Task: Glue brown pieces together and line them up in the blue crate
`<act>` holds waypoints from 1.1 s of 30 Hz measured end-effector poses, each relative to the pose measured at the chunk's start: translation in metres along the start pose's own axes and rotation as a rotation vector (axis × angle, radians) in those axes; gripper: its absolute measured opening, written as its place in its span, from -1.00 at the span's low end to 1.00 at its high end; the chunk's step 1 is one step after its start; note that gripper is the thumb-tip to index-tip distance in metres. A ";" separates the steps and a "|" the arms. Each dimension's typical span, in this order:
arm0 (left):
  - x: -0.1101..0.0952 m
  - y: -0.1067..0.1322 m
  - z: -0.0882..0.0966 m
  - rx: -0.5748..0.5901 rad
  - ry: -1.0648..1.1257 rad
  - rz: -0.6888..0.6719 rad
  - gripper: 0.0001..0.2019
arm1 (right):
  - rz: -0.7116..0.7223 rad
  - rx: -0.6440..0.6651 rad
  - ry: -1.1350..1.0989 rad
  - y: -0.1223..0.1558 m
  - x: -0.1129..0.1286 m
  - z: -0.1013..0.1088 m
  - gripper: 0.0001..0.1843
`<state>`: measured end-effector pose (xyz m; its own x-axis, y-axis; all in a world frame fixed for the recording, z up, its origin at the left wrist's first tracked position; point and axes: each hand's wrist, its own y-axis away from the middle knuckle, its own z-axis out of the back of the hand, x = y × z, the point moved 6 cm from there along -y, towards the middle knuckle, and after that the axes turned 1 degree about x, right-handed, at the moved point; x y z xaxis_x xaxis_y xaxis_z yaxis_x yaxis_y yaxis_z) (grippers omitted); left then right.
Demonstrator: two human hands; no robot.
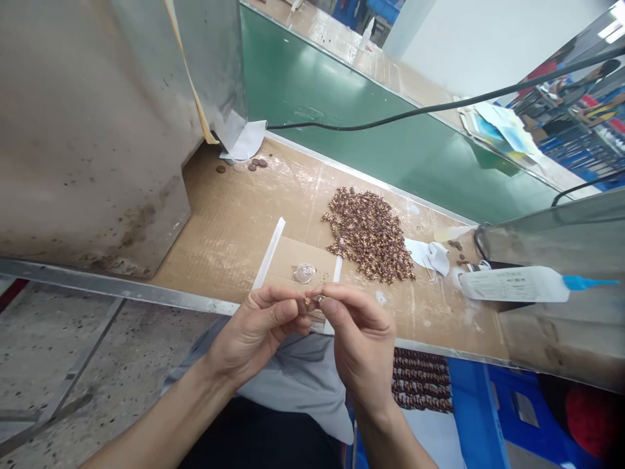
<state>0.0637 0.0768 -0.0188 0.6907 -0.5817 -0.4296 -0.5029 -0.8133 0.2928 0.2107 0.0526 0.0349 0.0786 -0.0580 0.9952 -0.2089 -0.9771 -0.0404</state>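
My left hand [263, 322] is closed in a pinch around a small brown-and-gold piece [305, 305] just above the bench's front edge. Thumb and forefinger of my right hand [361, 332] pinch at the right side of the same spot; a tiny gold bit shows at their tips, too small to name. Behind the fingers, a clear, shiny round blob [304, 273] lies on a cardboard sheet [288, 251] with white tape at its sides. A heap of similar small brown-and-gold pieces [368, 234] is spread beyond my right hand.
A white bottle with blue nozzle [517, 284] lies at right, near crumpled white paper [430, 256]. Several brown discs [258, 163] sit by a metal housing [88, 143]. Below the bench, a blue crate [473, 404] holds rows of brown pieces [422, 381]. A green conveyor belt [342, 124] runs behind.
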 end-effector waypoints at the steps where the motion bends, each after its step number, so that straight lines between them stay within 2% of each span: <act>1: 0.000 0.000 0.000 -0.004 -0.002 0.000 -0.81 | 0.003 0.001 0.002 0.000 0.001 0.000 -0.88; 11: 0.000 0.003 0.001 -0.029 0.007 0.007 -0.78 | 0.060 0.016 0.094 0.000 0.010 -0.002 -0.89; 22: -0.003 0.006 -0.002 -0.043 -0.008 0.008 -0.78 | 0.188 0.044 0.237 0.000 0.025 -0.004 -0.80; 33: -0.005 0.014 -0.006 -0.114 -0.030 0.005 -0.84 | 0.442 0.007 0.356 0.008 0.035 -0.008 -0.65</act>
<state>0.0560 0.0683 -0.0074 0.6716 -0.5866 -0.4525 -0.4429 -0.8076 0.3894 0.2041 0.0445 0.0701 -0.3487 -0.3903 0.8521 -0.1405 -0.8771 -0.4593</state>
